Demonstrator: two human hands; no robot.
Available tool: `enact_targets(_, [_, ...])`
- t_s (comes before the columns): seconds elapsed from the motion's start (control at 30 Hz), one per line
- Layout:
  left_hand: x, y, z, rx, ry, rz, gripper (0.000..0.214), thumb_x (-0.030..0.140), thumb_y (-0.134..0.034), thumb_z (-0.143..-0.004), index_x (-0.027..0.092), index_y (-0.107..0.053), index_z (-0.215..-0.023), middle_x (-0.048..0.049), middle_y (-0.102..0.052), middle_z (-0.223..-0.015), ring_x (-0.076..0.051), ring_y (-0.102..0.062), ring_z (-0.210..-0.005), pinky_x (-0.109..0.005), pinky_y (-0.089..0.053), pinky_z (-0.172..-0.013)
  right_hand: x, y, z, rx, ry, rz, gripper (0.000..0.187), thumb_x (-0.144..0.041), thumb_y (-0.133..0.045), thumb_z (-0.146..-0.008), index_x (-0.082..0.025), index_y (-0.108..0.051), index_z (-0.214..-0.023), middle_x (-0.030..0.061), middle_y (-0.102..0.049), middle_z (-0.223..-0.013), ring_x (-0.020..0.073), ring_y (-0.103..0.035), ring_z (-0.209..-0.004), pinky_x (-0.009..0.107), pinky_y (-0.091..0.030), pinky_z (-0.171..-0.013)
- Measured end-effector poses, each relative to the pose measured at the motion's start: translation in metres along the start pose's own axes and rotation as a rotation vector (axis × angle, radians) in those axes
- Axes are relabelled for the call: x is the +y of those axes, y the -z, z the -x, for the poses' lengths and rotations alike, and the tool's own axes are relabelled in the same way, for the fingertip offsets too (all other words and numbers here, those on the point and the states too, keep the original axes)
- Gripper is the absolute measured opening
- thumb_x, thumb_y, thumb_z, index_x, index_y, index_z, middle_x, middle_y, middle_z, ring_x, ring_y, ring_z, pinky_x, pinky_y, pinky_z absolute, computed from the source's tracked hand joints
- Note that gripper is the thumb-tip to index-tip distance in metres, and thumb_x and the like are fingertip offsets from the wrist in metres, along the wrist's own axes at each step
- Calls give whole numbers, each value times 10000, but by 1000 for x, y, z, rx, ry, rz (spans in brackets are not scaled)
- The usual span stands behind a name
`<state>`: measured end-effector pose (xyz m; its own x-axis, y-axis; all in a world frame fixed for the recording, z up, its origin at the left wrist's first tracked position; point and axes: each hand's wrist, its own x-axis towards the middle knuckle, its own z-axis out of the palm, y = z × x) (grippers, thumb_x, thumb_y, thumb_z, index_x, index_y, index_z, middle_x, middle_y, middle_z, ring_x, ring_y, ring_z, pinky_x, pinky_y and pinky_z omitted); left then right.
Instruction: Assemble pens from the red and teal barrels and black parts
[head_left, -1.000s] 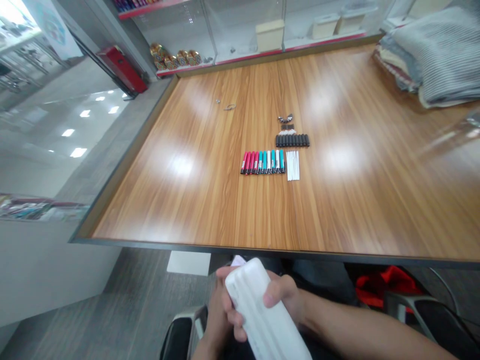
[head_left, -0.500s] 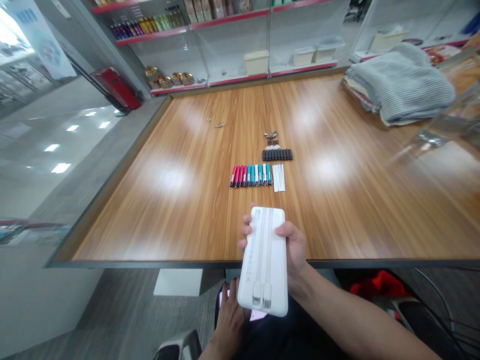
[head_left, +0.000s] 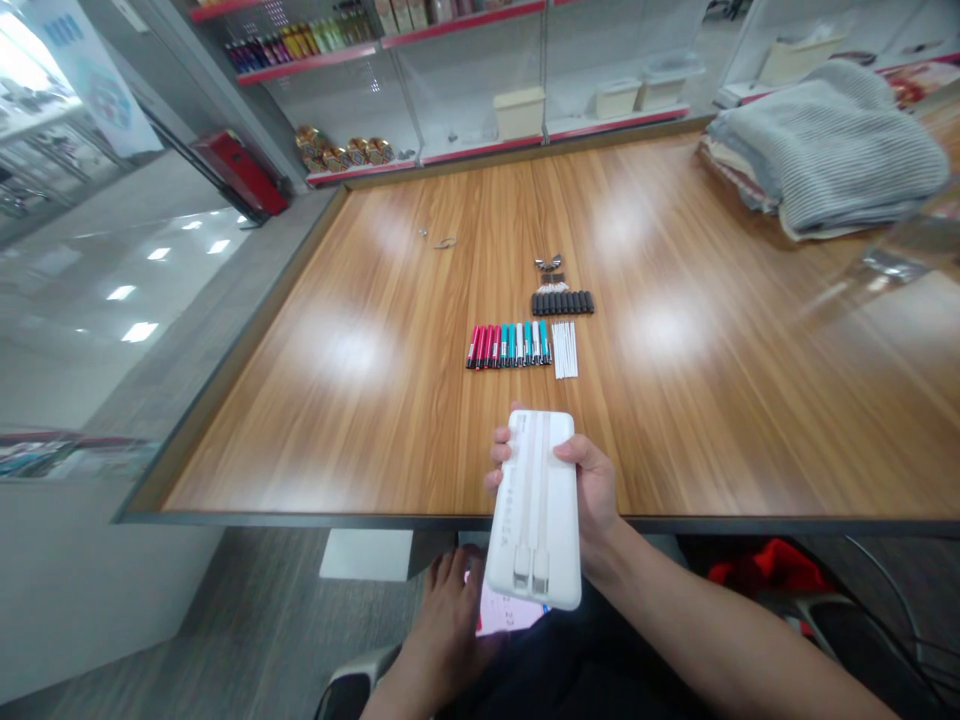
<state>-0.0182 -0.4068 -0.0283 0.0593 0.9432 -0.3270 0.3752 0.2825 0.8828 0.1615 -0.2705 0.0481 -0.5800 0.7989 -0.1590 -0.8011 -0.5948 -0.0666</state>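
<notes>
My right hand [head_left: 592, 490] is closed round a white power bank [head_left: 536, 510] with two built-in cables, held over the near edge of the wooden table [head_left: 337, 400]. Below the table edge, my left hand [head_left: 446, 620] rests on my lap with its fingers spread, touching a pink and white paper [head_left: 506, 612]. Further out on the table lie a row of red, teal and white pen barrels [head_left: 508, 345], several white refill tubes [head_left: 565, 349], a row of black caps [head_left: 562, 302] and small metal parts [head_left: 548, 264].
Folded grey and striped cloths [head_left: 832, 150] are stacked at the table's far right. A small metal clip [head_left: 444, 243] lies at the far left. Glass shelving with boxes and bottles [head_left: 517, 110] stands behind the table. A red bag [head_left: 757, 570] lies under the table to the right.
My right hand has lifted the power bank from my lap up over the table edge. My left hand let go of it and dropped to the paper on my lap.
</notes>
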Motion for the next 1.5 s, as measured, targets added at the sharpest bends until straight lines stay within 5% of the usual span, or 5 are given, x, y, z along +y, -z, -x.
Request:
enact_targets(0.13, [58,34,7,142,-183,-41,58,210,-731,-720,197,-674,-719,-64,-589,-680,-219,-569,-685,-343,-493,-698,0,-10,-4,62,37,75,423,-202,-499,-678,-222,-460,-1098,36,-556,-963,180,-571,-809,367,-502,-720])
enact_targets(0.27, [111,57,-1,182,-712,-262,456,80,-759,-684,217,-661,-1108,-61,-638,-911,-188,-592,-825,-305,-513,-717,7,-23,-12,126,-13,139,417,-175,-528,-645,-207,-474,-1058,31,-583,-908,176,-581,-703,362,-518,-646])
enact_targets(0.43, [130,51,-18,30,-891,-454,374,50,-697,-758,179,-664,-1107,-88,-614,-1048,-188,-592,-939,-327,-528,-796,13,-27,-17,228,32,193,399,-148,-545,-623,-204,-492,-1014,19,-599,-859,163,-592,-691,330,-524,-645])
enact_targets(1.3, [117,42,-23,98,-823,-331,462,-71,-504,-818,137,-594,-1221,-97,-584,-993,-156,-587,-885,-279,-519,-734,12,-33,9,216,-69,197,428,-130,-519,-651,-219,-445,-1063,20,-602,-882,179,-624,-680,379,-534,-664])
enact_targets(1.5, [121,43,-17,-63,-760,-227,522,225,-715,-774,98,-530,-1246,-131,-522,-1049,-209,-535,-934,-328,-508,-743,5,-34,13,237,19,156,424,-138,-501,-689,-234,-431,-1096,31,-606,-914,190,-629,-696,381,-534,-630])
